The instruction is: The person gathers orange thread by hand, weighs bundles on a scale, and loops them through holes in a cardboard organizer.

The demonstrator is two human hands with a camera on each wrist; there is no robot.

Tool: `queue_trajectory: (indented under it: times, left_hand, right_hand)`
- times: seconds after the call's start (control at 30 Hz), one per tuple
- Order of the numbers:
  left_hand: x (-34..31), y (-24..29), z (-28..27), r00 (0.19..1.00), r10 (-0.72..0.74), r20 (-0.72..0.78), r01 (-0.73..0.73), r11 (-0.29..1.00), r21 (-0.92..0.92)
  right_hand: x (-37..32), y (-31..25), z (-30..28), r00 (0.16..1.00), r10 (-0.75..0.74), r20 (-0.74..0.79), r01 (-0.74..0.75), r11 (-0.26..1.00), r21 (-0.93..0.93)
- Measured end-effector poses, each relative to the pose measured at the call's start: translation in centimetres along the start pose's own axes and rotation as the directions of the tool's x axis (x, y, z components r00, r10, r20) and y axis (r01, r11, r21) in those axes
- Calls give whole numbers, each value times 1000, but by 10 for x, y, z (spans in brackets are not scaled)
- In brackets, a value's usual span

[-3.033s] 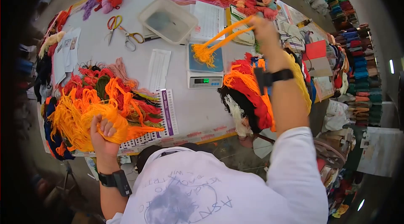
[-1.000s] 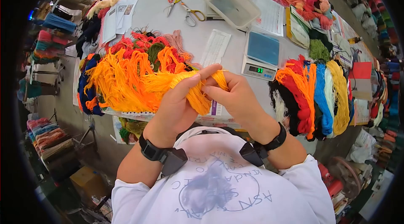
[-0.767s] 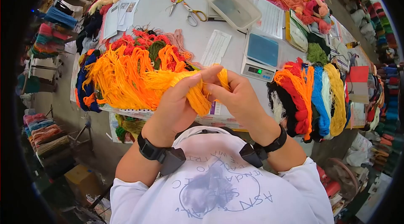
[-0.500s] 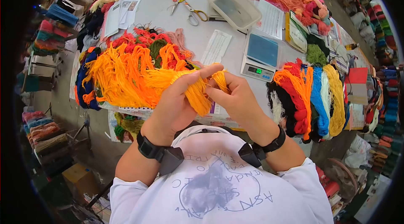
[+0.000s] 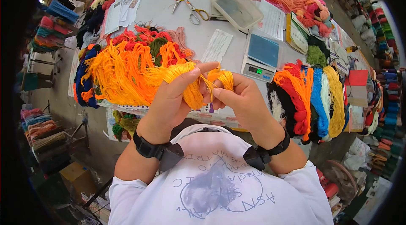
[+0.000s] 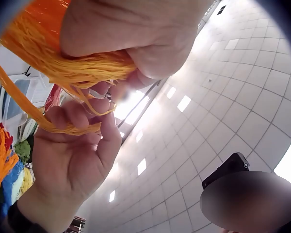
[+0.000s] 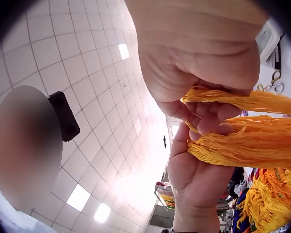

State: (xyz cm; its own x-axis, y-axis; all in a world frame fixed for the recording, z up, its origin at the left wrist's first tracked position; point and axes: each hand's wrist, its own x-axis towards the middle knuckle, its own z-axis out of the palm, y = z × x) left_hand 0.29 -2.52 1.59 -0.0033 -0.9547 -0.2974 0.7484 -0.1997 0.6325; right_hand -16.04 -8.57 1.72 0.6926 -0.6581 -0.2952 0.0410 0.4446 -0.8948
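Note:
In the head view, my left hand [image 5: 167, 98] grips a thick yellow-orange yarn skein [image 5: 192, 94] whose loose length trails left over the pile on the table. Facing it, my right hand [image 5: 245, 100] pinches a thinner yellow yarn bundle [image 5: 226, 80]. A few strands stretch between the two hands. From the left wrist, that thinner bundle [image 6: 26, 107] loops over the right hand's fingers [image 6: 75, 116], and a small silvery thing [image 6: 99, 94] glints between the hands. The right wrist view has the thick skein [image 7: 242, 145] lying across the left palm, its end by the fingertips.
A yarn pile [image 5: 120, 72] lies at left. Behind the hands stand a digital scale [image 5: 260, 62] with a lit display and a plastic tub [image 5: 237, 7]. Two pairs of scissors [image 5: 196, 12] and a paper strip [image 5: 216, 46] lie farther back. Coloured skeins [image 5: 304, 102] hang over the right edge.
Three seconds ago my right hand held the thinner bundle over the scale; now both hands meet before my chest. Since half a second ago they have parted slightly, with strands showing between.

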Motion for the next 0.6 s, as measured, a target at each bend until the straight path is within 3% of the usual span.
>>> queue_trajectory:
  times: [0.17, 0.23, 0.27, 0.33, 0.43, 0.6]
  left_hand:
    - [4, -3, -5, 998, -23, 53, 21, 999, 34]
    - [5, -4, -6, 993, -49, 105, 41, 996, 77]
    - [5, -5, -5, 996, -41, 80, 36, 997, 68]
    - [6, -7, -1, 998, -34, 55, 31, 998, 59]
    - [5, -6, 0, 1000, -12, -8, 12, 999, -35]
    - [13, -5, -26, 995, -48, 90, 48, 999, 1]
  right_hand:
    - [4, 1, 4, 999, 13, -45, -11, 999, 44]
    - [11, 10, 11, 982, -114, -149, 107, 993, -58]
    - [12, 10, 12, 982, -115, -152, 107, 992, -59]
    - [13, 7, 14, 978, -89, -188, 41, 969, -245]
    - [16, 11, 16, 977, -104, -188, 78, 987, -141]
    - [18, 20, 7, 980, -105, -172, 93, 993, -74]
